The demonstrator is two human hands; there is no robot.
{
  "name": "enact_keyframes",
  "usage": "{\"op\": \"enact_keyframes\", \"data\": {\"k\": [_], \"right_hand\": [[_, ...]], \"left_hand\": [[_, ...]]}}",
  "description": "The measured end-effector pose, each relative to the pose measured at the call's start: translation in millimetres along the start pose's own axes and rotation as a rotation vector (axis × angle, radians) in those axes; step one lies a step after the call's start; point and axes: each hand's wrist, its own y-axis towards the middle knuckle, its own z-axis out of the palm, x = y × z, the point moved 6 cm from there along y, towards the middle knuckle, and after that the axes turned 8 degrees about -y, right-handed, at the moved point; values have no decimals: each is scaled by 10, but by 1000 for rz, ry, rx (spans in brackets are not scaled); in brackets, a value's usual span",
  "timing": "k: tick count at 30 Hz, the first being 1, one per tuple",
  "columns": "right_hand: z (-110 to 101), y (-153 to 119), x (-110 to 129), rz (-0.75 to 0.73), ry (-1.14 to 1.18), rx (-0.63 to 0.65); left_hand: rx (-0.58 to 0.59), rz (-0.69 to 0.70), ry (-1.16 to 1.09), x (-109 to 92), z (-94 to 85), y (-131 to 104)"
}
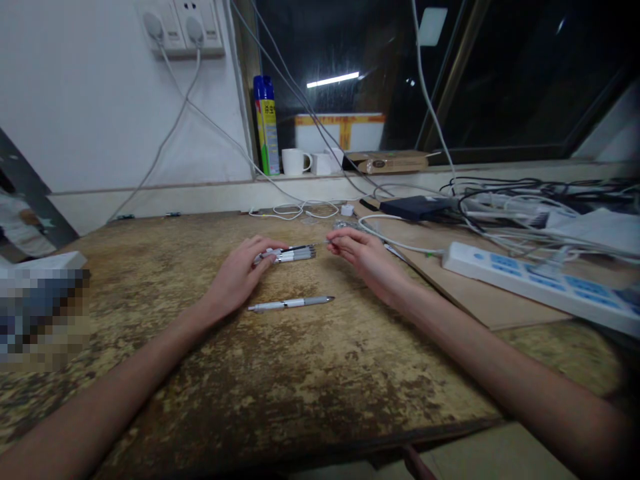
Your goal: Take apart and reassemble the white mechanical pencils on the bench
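My left hand [253, 265] is closed around the back end of several white-and-grey pens [297, 253], which lie side by side on the worn wooden table [280, 373]. Their tips point right. Just past those tips, my right hand [357, 252] has thumb and fingers pinched together around something small and pale that I cannot make out. One more white pen with a grey grip [291, 304] lies alone on the table, nearer to me, touched by neither hand.
A white power strip [540, 280] and tangled cables [520, 200] lie on the right, near a brown board [475, 287]. Behind my right hand are a dark flat box [415, 208] and a white cable [295, 212]. A spray can [267, 127] and mug [295, 162] stand on the sill.
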Motion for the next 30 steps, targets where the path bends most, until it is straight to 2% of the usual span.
{"op": "enact_keyframes", "data": {"k": [3, 7, 13, 17, 24, 27, 30], "right_hand": [[-15, 2, 1, 1, 12, -21], [-39, 14, -23, 6, -105, -55], [69, 26, -99, -53, -382, 103], [165, -23, -34, -81, -331, 194], [225, -81, 144, -129, -294, 239], [212, -76, 163, -160, -327, 234], [143, -37, 149, -164, -339, 176]], "left_hand": [[1, 3, -7, -5, -3, -1], [0, -3, -11, 0, -1, 2], [7, 23, -33, -47, 23, -3], [30, 68, -57, -150, 22, -7], [24, 97, -26, -228, -34, -9], [1, 84, -24, -209, -52, -4], [-48, 29, -40, -102, -95, -3]]}}
